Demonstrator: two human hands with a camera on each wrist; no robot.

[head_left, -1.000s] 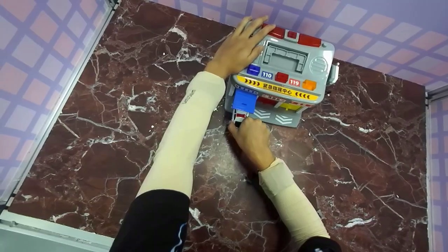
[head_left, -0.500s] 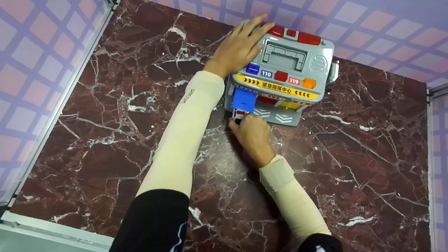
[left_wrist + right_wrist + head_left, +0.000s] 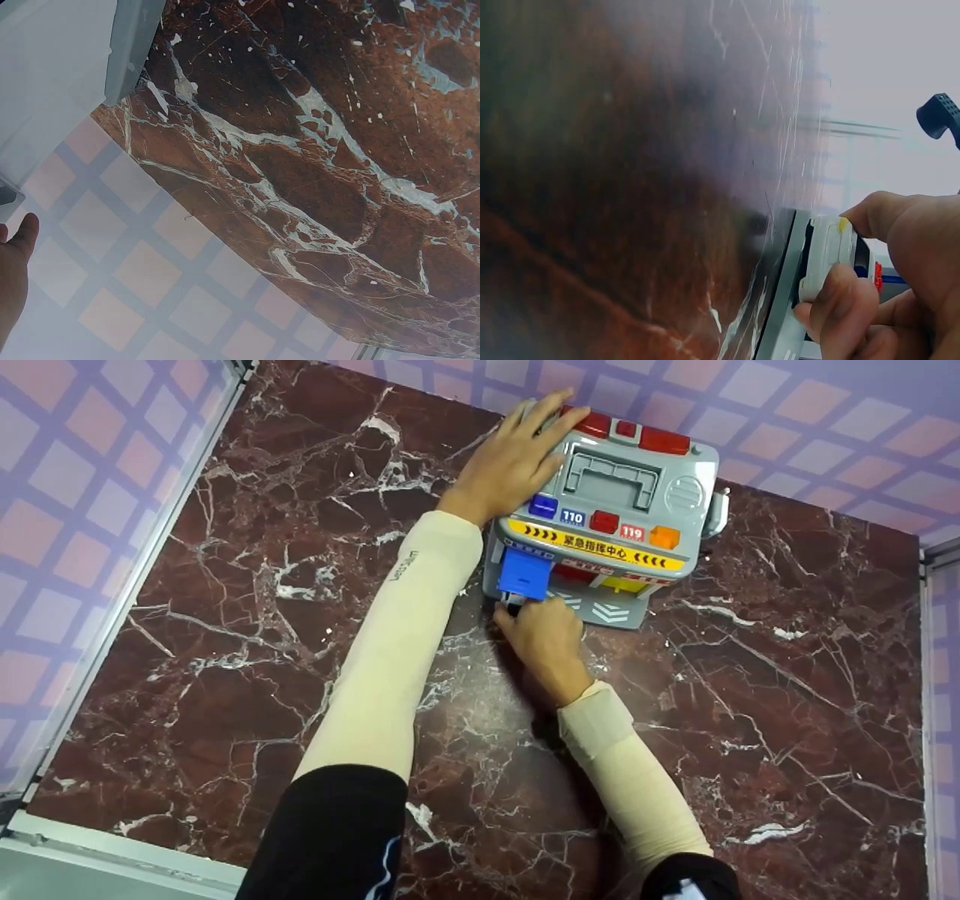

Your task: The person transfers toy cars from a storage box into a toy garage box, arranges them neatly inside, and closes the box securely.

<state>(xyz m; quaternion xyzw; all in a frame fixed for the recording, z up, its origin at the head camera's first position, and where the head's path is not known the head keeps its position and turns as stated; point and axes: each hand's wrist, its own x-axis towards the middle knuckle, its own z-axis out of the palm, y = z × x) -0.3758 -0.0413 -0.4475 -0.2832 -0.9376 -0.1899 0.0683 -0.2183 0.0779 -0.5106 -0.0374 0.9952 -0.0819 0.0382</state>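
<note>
The right hand pinched a small white toy car between thumb and fingers at the mouth of the leftmost bay of the grey toy station, just under its raised blue door. The car's long axis seemed to point straight into the bay, away from the grip, though the head view hid most of it. The left hand lay flat, fingers straight, on the station's near-left roof corner, holding nothing. The station stood on the marble tabletop.
</note>
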